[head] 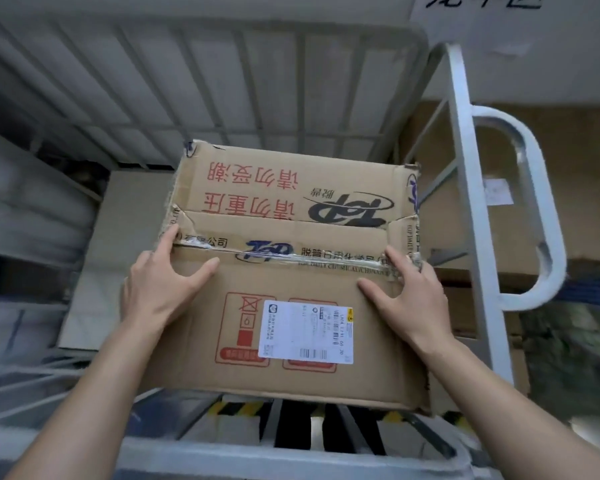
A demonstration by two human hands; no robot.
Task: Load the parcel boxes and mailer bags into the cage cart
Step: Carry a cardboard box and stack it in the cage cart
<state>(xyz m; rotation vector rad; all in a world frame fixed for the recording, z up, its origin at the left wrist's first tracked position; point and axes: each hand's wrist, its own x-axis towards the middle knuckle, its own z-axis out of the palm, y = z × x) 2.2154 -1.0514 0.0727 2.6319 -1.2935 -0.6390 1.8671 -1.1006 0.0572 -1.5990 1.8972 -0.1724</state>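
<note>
Pressing flat with spread left grip (160,289) and right grip (411,296) on the parcel box (284,202) between them, inside the cage cart (466,174). Likely stiff, fairly heavy, torn-cornered: take hold at side edges beneath each grip.

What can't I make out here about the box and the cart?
- Head view: whatever is under the cardboard box; the box itself hides it.
- Shipping label: print too small and blurred to read.
- Pale bundles at the left of the cage cart: too blurred to tell whether they are mailer bags.
- Wall sign: cut off by the top edge.
</note>
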